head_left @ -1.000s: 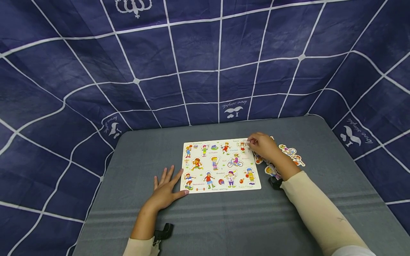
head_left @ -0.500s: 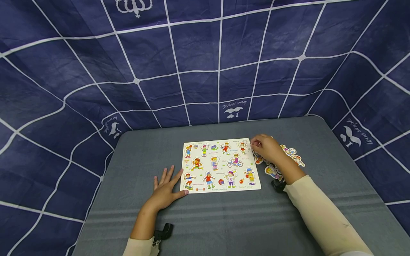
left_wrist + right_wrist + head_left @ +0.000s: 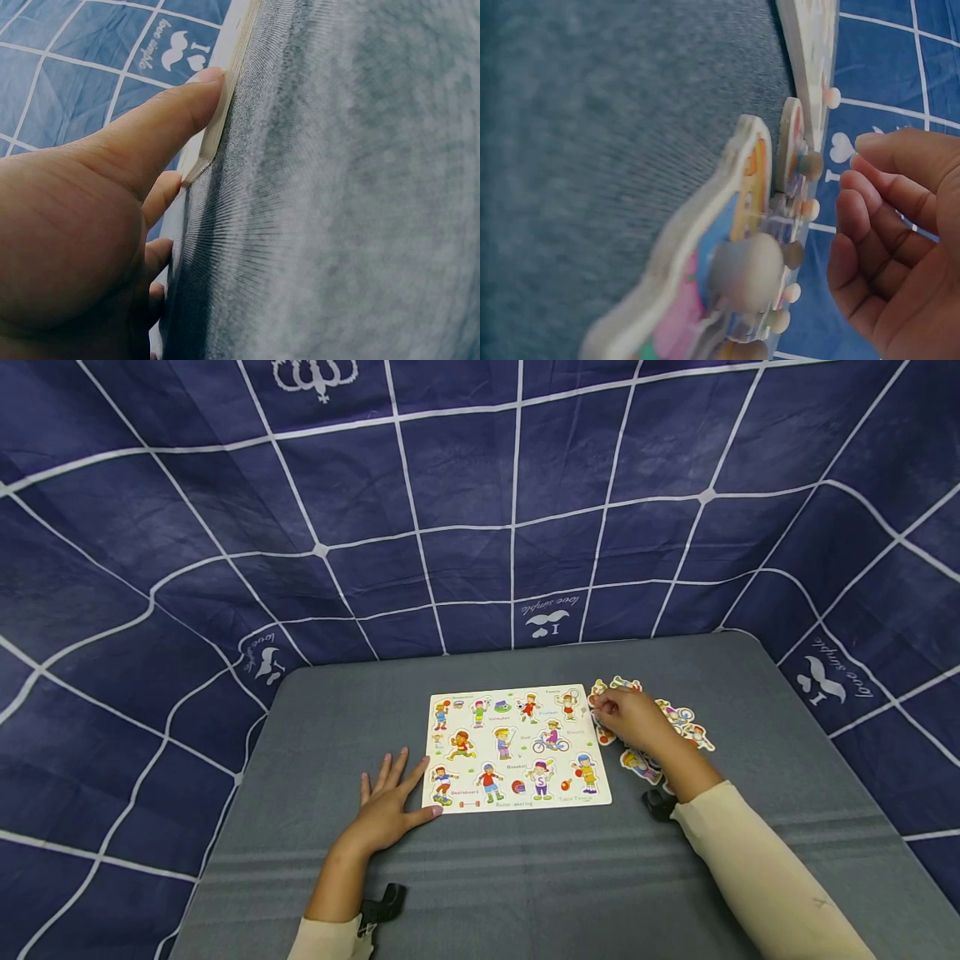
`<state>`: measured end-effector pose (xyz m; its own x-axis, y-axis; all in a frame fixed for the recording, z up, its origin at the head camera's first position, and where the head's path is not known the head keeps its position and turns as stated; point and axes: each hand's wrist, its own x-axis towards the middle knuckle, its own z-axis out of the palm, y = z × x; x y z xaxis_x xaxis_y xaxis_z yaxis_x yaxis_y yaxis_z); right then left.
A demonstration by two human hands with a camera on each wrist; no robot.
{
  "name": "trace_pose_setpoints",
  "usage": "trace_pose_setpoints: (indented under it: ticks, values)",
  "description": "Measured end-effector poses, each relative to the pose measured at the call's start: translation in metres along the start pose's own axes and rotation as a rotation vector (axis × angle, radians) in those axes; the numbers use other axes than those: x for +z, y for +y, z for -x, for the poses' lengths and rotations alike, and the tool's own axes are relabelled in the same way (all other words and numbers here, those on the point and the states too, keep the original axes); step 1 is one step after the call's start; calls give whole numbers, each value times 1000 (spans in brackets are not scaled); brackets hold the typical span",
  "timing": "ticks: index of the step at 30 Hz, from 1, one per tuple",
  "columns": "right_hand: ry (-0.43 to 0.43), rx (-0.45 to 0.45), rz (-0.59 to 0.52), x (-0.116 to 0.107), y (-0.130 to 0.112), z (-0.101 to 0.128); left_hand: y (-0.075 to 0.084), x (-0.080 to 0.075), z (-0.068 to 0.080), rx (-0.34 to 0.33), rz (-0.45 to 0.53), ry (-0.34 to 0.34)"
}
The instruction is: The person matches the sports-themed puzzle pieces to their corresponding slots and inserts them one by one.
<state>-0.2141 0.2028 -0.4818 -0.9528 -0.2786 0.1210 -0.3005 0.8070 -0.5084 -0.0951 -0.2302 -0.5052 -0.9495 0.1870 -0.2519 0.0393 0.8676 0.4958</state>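
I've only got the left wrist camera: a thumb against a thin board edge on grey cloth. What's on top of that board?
Observer: The puzzle board is white and carries rows of small cartoon sports figures with printed labels, as the head view shows.
Operator: Where is the other hand?
Observer: The right hand is past the board's right edge, over a cluster of loose pieces lying on the cloth.
Operator: Does it have a grip on one?
Observer: Not that I can see. In the right wrist view its fingers are loosely curled and empty, close to the knobbed pieces but apart from them.
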Motion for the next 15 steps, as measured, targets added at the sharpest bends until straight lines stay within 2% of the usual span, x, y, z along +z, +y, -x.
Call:
trace_pose_setpoints:
  ticks: [6,15]
  values:
    - [-45,25,4,2,4,4,-1,0,0,0,-4,1]
    - [-55,74,22,3,7,5,0,0,0,1,-7,5]
